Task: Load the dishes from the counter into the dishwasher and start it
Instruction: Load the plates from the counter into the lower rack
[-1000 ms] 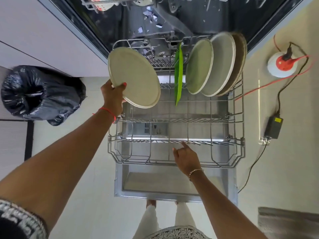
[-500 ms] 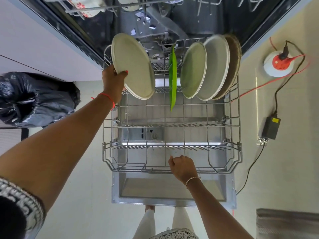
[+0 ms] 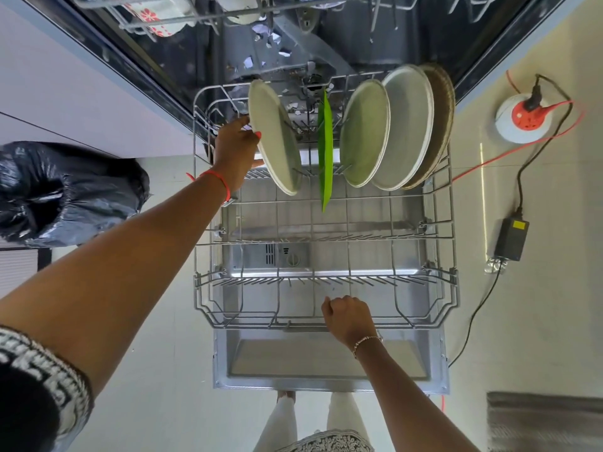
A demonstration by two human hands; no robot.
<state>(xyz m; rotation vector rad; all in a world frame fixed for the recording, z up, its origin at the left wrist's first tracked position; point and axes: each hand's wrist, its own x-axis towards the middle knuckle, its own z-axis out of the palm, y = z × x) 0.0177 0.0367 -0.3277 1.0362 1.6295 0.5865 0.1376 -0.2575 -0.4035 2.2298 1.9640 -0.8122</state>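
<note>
Floor (image 3: 538, 305) was pale beige tile, glossy; a thin bright streak of light (image 3: 483, 197) ran near-to-far on the right side. Far right: a round white-and-red socket reel (image 3: 522, 120) sat on the floor, a black plug (image 3: 535, 93) seated in it, a red cord (image 3: 509, 154) trailing left. A black power adapter (image 3: 510, 238) with a yellow label lay just beside the streak. Left: white cabinet fronts (image 3: 65, 102), a black bin bag (image 3: 65, 194) by them. Grey mat (image 3: 545, 419) at near right corner.

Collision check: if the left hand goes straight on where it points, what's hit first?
Likely the green plate standing on edge; the cream plate that the left hand grips would touch it first. Depth unclear.
</note>
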